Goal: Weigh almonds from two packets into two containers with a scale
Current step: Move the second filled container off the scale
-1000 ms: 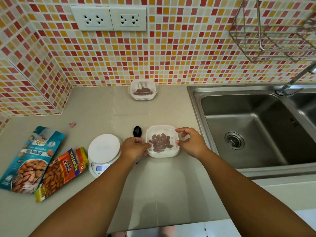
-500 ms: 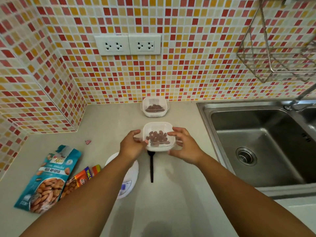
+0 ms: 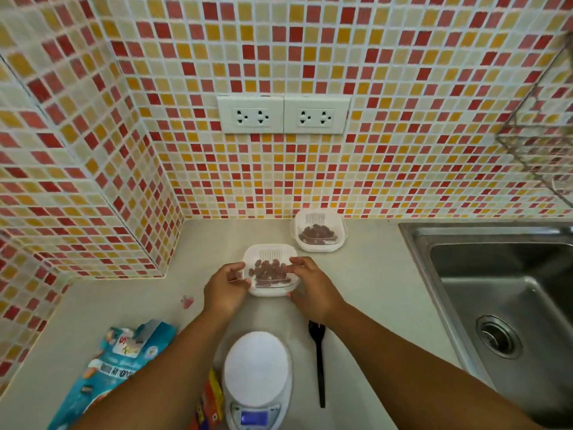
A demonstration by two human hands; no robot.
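The small white container (image 3: 270, 276) looks light and a little bendy, thin plastic with a slotted wall, so I judge it wants a hold on two opposite sides rather than a pinch on one rim, which could tip the loose almonds (image 3: 269, 270) to one end. That is how it is taken: the left hand (image 3: 225, 288) has its fingers curled against the left wall and the right hand (image 3: 311, 288) closes on the right wall, thumb under the near corner and fingertips over the rim, both clamped on it. It sits out over the counter (image 3: 372, 290), beyond the scale (image 3: 257, 367) and near the back wall (whether its base touches the surface or hangs just above, I cannot tell). It is square with rounded corners, and the almonds form a shallow dark brown heap in the middle. A second container (image 3: 319, 231) of the same kind, also holding almonds, stands just beyond it to the right against the tiles. The scale's platform is bare, and the blue packet (image 3: 117, 367) lies to its left.
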